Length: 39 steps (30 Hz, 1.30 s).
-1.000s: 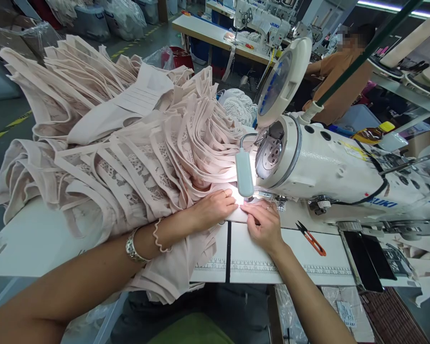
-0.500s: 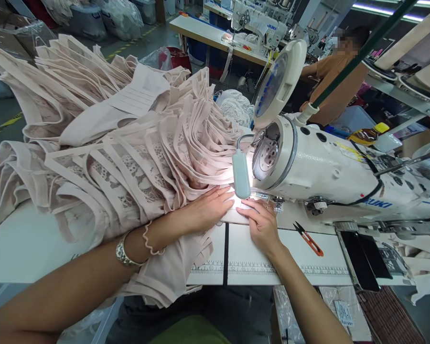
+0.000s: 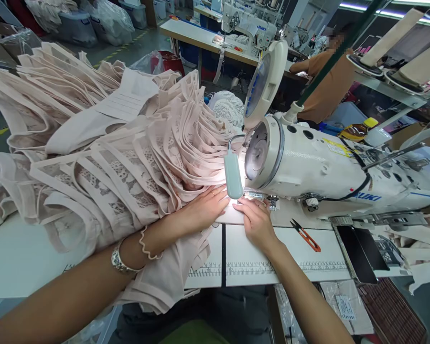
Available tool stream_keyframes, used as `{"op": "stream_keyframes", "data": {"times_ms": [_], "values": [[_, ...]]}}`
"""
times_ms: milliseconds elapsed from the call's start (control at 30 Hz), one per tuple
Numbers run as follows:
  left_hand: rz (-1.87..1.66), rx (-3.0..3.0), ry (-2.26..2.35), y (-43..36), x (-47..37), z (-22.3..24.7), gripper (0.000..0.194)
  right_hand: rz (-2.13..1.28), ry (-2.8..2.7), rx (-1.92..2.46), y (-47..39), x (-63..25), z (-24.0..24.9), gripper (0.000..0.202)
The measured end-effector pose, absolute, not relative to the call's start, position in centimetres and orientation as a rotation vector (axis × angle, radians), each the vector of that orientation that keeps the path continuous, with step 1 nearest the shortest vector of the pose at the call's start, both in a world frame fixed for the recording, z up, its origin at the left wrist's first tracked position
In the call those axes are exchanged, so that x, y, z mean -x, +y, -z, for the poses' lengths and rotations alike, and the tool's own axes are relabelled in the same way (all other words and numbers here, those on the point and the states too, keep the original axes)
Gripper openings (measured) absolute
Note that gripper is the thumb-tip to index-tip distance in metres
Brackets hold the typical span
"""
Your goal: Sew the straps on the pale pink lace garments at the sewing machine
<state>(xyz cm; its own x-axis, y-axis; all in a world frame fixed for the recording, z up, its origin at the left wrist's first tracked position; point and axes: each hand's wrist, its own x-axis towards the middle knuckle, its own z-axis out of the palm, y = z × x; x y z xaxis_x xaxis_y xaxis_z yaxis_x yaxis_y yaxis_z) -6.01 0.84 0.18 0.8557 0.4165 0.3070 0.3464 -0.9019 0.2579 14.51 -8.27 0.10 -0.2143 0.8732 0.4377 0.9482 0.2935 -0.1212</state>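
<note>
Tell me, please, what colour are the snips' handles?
Orange-red on the snips, seen in the head view.

I read "JUKI" on my sewing machine [image 3: 344,167] arm, also on far machine [image 3: 251,24]; ruler marks [image 3: 258,270] at bench front edge unreadable.

A garment workshop seen from a sewing station. A white laminate desk [image 3: 21,258] with printed ruler markings along its front edge fills the foreground. Behind it, a grey concrete floor [image 3: 136,48] carries yellow painted lines [image 3: 111,53]. Clear plastic sacks stuffed with cloth [image 3: 109,16] and grey storage bins [image 3: 73,27] stand along the far left. A second long pale desk [image 3: 200,40] holds another white sewing machine [image 3: 247,26], with a red bin [image 3: 166,59] beneath it. A person in an orange shirt [image 3: 326,88] sits at the far right. A bright ceiling strip light [image 3: 390,7] glows at the top right, above slanted metal shelving [image 3: 397,79].
</note>
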Motion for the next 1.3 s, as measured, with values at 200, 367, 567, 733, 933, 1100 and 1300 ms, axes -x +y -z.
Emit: {"op": "stream_keyframes", "data": {"times_ms": [200,367,567,733,933,1100,1300], "values": [[-0.523,-2.816,0.652,0.7,5.8,-0.5,0.042,0.195,-2.178,1.662,-7.9,-14.4,-0.2,0.047],[-0.51,-2.833,0.724,0.6,5.6,-0.7,0.032,0.112,-2.202,1.652,-7.5,-14.4,-0.2,0.05],[-0.363,-2.83,0.785,0.4,5.5,-1.8,0.012,0.003,-2.277,1.846,-7.5,-14.6,-0.5,0.06],[-0.323,-2.786,0.915,0.2,5.3,-2.3,0.01,-0.091,-2.338,1.959,-7.5,-14.4,-1.2,0.069],[-0.317,-2.745,1.051,0.1,4.5,-2.0,0.022,-0.171,-2.306,2.054,-7.3,-14.0,-1.7,0.06],[-0.391,-2.904,1.06,-0.3,4.3,-1.6,0.021,-0.18,-2.2,2.288,-6.4,-13.5,-2.2,0.054],[-0.412,-3.049,0.946,-0.3,4.4,-2.3,0.028,-0.108,-2.129,2.303,-5.5,-13.2,-3.2,0.05]]}}
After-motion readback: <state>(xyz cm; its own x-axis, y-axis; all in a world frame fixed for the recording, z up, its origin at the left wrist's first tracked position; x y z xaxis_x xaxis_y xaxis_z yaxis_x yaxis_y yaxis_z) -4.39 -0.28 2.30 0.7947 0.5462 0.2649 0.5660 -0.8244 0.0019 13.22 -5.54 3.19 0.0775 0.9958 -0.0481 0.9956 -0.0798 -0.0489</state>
